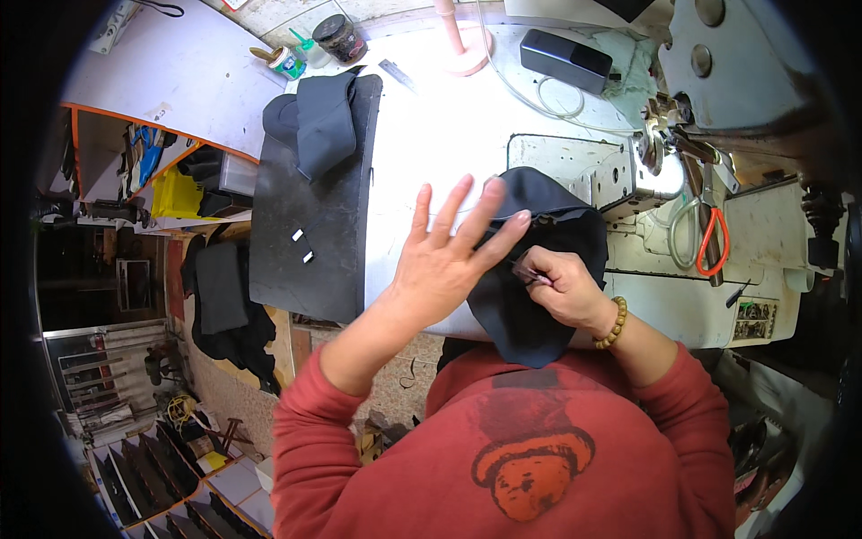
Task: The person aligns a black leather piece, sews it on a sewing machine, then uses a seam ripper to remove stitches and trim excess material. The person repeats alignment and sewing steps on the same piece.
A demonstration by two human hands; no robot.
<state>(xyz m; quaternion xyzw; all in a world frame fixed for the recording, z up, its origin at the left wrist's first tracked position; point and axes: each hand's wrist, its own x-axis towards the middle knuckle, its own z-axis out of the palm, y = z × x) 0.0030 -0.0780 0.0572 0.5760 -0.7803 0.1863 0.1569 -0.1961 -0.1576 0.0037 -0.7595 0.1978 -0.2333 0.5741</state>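
Note:
A piece of dark navy leather-like material (530, 323), curved and partly folded, lies at the table's front edge against my red sweater. My left hand (440, 265) is spread flat in the air over its left side, fingers apart and slightly blurred, with nothing in them. Over the middle of the piece, my right hand (570, 292) is closed in a fist. Between its thumb and fingers shows a small metal tool (526, 270), mostly hidden by the hand, so its exact kind is unclear. A bead bracelet circles the right wrist.
Right of the piece stands a sewing machine (745, 81), its bed (548, 162) beside the material. Scissors with red and grey handles (714, 242) lie there. A black board (314, 242) at left carries more dark pieces (328, 121). A black box (566, 61) and jars (337, 40) stand behind.

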